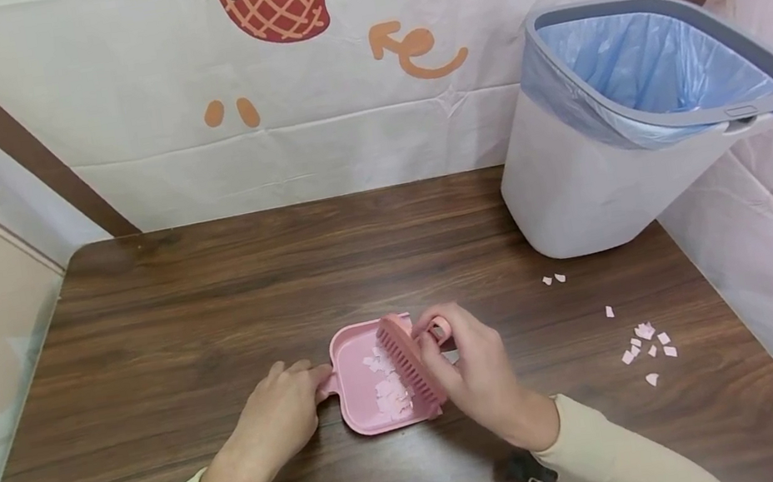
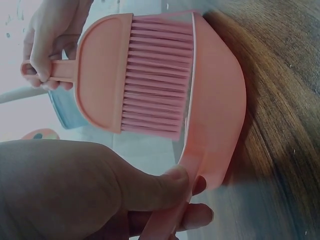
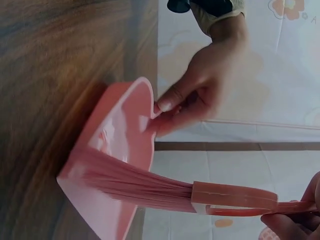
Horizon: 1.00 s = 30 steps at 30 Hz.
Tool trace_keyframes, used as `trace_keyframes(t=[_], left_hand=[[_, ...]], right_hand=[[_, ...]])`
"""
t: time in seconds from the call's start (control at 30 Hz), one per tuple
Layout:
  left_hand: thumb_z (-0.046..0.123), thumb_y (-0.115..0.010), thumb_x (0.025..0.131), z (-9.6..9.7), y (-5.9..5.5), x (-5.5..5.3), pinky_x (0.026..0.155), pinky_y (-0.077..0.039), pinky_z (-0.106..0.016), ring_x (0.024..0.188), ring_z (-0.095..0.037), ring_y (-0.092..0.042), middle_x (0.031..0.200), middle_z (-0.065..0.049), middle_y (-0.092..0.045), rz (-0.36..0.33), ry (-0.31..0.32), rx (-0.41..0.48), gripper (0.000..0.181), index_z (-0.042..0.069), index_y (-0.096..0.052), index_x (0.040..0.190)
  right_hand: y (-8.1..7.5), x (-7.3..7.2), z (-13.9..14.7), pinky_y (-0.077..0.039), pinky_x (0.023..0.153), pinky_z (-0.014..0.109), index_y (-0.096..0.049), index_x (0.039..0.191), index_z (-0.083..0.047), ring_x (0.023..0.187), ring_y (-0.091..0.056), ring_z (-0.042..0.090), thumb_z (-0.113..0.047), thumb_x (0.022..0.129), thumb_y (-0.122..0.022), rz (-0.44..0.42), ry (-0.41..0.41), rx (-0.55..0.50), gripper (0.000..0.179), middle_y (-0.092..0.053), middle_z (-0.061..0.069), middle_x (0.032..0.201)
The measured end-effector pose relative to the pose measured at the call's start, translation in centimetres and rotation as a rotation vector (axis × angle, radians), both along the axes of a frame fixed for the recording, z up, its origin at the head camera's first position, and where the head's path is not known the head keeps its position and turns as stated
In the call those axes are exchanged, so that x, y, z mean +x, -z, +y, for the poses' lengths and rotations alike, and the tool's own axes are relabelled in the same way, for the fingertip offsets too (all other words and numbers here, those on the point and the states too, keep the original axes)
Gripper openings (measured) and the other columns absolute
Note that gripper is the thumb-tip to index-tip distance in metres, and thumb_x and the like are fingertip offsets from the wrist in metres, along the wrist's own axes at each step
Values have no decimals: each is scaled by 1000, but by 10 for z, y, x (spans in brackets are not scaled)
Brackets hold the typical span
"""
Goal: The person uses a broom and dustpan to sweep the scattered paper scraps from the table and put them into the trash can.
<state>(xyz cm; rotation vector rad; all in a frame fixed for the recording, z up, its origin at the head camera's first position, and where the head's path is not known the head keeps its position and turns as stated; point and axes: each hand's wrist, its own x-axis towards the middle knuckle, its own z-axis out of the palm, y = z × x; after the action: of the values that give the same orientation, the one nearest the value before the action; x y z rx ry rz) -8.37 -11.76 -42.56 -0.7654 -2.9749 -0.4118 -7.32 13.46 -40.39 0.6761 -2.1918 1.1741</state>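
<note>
A pink dustpan [image 1: 360,393] lies on the dark wooden table, with small pale paper scraps [image 1: 392,396] inside it. My left hand [image 1: 283,405] grips its short handle, thumb on top in the left wrist view. In my right hand [image 1: 479,370] is a pink hand brush [image 1: 405,356], its handle pinched between thumb and fingers. The brush is upright with its bristles [image 3: 130,180] reaching down into the pan near the open front edge, as the right wrist view shows. Part of the scraps is hidden behind the brush.
More paper scraps [image 1: 645,331] are scattered on the table [image 1: 227,291] to the right, a few nearer the bin. A white bin [image 1: 575,186] with a grey rim and blue liner stands at the back right corner. A printed cloth [image 1: 370,134] hangs behind the table.
</note>
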Motion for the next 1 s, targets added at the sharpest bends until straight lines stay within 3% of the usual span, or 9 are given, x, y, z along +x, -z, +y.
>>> trace_keyframes(t=[0.4,0.63,1.0], left_hand=[[0,-72,86,-1,-1,2,69,-53,-47,73,-33,-58,83,-7,-66,-35,-4,-20,17,10,-76,100],[1,-72,87,-2,-2,2,70,-53,-48,75,-33,-59,86,-8,-68,-47,-1,-19,17,9,-76,101],[2,-74,86,-3,1,2,69,-52,-47,76,-32,-59,86,-6,-68,-29,2,5,18,10,-76,102]], right_hand=[[-1,-6,34,-58,62,27,-59,101,-1,75,-65,16,12,85,-63,-48,161,34,21,-66,9,89],[1,-7,50,-57,57,34,-60,100,-1,71,-65,16,9,87,-61,-64,232,43,17,-67,11,88],[5,-8,87,-46,56,21,-60,101,0,70,-59,13,10,88,-62,-102,370,71,16,-68,9,86]])
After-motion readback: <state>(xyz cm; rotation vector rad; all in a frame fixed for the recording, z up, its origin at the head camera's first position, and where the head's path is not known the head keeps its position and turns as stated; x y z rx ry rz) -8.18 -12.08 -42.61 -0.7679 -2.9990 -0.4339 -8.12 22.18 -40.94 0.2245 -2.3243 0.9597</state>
